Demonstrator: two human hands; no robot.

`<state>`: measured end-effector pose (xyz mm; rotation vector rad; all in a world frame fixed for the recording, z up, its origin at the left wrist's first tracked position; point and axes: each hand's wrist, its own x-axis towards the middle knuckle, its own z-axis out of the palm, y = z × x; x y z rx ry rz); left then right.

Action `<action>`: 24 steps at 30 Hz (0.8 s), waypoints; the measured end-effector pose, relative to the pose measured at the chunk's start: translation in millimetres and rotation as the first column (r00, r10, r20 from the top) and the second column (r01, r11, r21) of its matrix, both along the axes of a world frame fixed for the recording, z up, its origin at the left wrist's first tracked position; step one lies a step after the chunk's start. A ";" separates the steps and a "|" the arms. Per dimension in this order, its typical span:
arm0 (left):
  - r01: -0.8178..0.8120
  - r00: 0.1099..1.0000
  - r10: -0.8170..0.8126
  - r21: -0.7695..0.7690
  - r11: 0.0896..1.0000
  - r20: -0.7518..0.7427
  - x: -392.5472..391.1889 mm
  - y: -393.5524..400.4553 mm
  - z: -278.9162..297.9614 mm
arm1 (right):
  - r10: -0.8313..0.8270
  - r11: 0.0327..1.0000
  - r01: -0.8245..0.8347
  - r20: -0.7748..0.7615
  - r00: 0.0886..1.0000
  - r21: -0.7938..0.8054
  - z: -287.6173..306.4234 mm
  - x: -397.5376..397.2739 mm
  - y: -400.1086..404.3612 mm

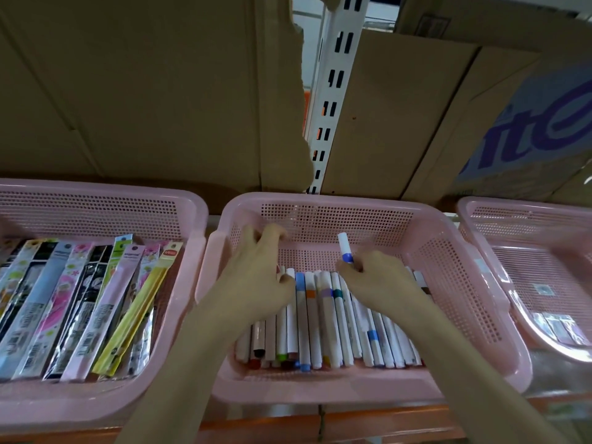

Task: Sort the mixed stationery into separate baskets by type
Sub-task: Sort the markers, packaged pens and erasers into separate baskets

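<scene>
The middle pink basket holds several white markers with coloured bands, lying side by side. Both hands are inside it. My left hand rests on the left end of the row, its fingers bent toward the back wall; whether it holds anything I cannot tell. My right hand pinches a white marker with a blue band, raised upright above the row. The left pink basket is packed with several long flat packets in mixed colours.
A third pink basket at the right holds a few small clear packets. Brown cardboard boxes and a white slotted shelf upright stand behind. The baskets sit on an orange shelf edge.
</scene>
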<state>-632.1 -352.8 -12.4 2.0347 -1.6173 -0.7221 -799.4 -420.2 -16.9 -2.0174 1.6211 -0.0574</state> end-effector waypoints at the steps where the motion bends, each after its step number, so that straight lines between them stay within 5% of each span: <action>1: 0.008 1.000 -0.008 -0.009 1.000 -0.015 0.1 2.3 0.6 | -0.008 1.000 0.008 -0.036 0.999 -0.011 -1.1 0.9 2.0; 6: -0.064 0.990 0.046 -0.136 0.989 -0.134 6.7 14.3 3.7 | 0.013 1.000 -0.008 -0.188 0.982 0.027 -9.6 2.3 11.2; 13: -0.086 0.990 0.062 -0.198 0.976 -0.124 16.9 25.6 3.7 | 0.043 0.992 -0.031 -0.105 0.993 0.120 -12.0 16.2 29.2; 17: -0.025 0.999 0.016 -0.214 0.977 -0.045 10.6 26.4 3.6 | 0.054 0.998 -0.050 -0.127 0.990 0.035 -12.5 3.5 30.0; 24: -0.048 0.999 0.042 -0.286 0.957 -0.027 -46.5 2.2 4.4 | -0.061 0.955 0.108 0.172 0.983 -0.277 8.5 -90.7 16.6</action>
